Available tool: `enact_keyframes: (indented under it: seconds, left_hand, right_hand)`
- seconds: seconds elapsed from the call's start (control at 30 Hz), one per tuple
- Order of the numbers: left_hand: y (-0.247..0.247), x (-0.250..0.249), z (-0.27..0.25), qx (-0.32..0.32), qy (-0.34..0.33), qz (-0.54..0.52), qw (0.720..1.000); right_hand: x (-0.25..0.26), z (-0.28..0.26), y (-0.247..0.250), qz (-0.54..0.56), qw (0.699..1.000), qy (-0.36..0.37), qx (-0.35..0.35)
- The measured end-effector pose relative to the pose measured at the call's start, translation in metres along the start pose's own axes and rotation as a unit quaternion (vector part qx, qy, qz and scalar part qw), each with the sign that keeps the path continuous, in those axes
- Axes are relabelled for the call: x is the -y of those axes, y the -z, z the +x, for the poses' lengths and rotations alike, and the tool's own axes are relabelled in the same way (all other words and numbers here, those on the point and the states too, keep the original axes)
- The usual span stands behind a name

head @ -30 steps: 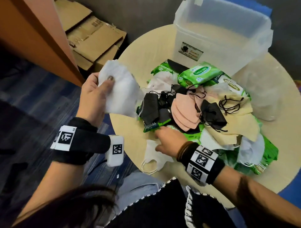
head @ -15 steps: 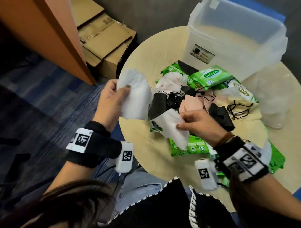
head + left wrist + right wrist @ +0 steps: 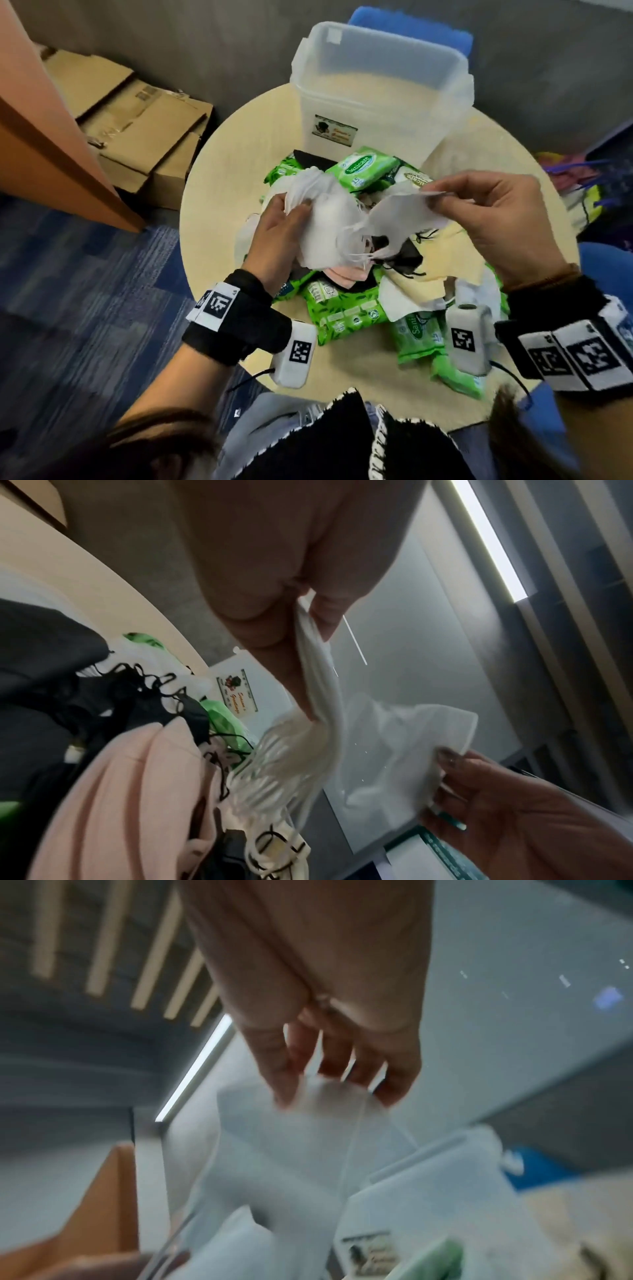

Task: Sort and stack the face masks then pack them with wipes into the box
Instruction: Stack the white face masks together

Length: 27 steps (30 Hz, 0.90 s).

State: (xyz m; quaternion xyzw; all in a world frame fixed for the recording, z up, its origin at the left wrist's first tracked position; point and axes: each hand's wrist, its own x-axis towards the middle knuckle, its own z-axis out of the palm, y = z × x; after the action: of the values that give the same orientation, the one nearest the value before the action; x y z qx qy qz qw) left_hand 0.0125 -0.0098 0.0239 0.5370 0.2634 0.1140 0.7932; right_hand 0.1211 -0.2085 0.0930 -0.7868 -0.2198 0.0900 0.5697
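Observation:
My left hand (image 3: 287, 219) grips a bunch of white masks (image 3: 325, 226) above the pile on the round table (image 3: 219, 178). To its right, my right hand (image 3: 442, 202) pinches one more white mask (image 3: 400, 212) by its upper edge, close beside the bunch. In the left wrist view the bunch of white masks (image 3: 318, 696) hangs from my left hand (image 3: 308, 610), and my right hand (image 3: 452, 761) holds the single white mask (image 3: 394, 750). My right hand (image 3: 329, 1085) pinches the white mask (image 3: 308, 1150) in the right wrist view. Black, pink and cream masks (image 3: 397, 260) lie below among green wipe packs (image 3: 346, 308). The clear plastic box (image 3: 380, 92) stands behind, nothing in it.
Flattened cardboard boxes (image 3: 137, 116) lie on the floor at the left beside an orange cabinet (image 3: 48, 144). A blue chair (image 3: 407, 31) stands behind the box. Coloured bags (image 3: 596, 185) sit to the right of the table. Blue carpet (image 3: 85, 308) covers the floor.
My right hand picked a white mask off the table's near edge and lifted it up beside the bunch. My left hand moved the bunch right, over the pile.

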Motion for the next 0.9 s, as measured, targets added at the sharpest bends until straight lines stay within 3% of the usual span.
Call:
enact_keyframes:
  seconds: [0.07,0.17,0.27,0.4,0.5,0.63,0.7,0.9]
  left_hand:
    - [-0.011,-0.001,0.002,0.022,0.006,-0.004,1.000]
    - [-0.025,-0.006,0.003,0.040,0.003,0.010,0.999]
    - [-0.035,-0.006,0.007,0.061,-0.019,0.044,0.997]
    - [-0.054,-0.001,0.003,0.121,-0.040,0.063,0.990]
    - [-0.066,0.005,-0.004,0.139,-0.051,0.040,0.988]
    - [-0.068,0.011,-0.006,0.121,-0.033,-0.006,0.992]
    - [-0.067,0.012,-0.005,0.094,-0.012,-0.018,0.995]
    - [-0.077,0.013,-0.004,0.089,-0.022,-0.010,0.996]
  right_hand:
    - [0.003,-0.003,0.010,-0.120,0.985,0.098,-0.082]
    - [0.010,-0.009,0.024,-0.301,0.917,0.228,-0.129]
    - [0.015,-0.010,0.031,-0.391,0.865,0.312,-0.037]
    - [0.007,-0.015,-0.005,-0.443,0.825,0.345,0.068]
    - [-0.007,-0.022,-0.038,-0.423,0.834,0.346,0.080]
    - [-0.019,-0.031,-0.050,-0.287,0.918,0.275,-0.005]
    - [-0.026,-0.038,-0.051,-0.229,0.944,0.230,-0.063]
    - [-0.047,-0.050,-0.060,-0.300,0.937,0.151,-0.094]
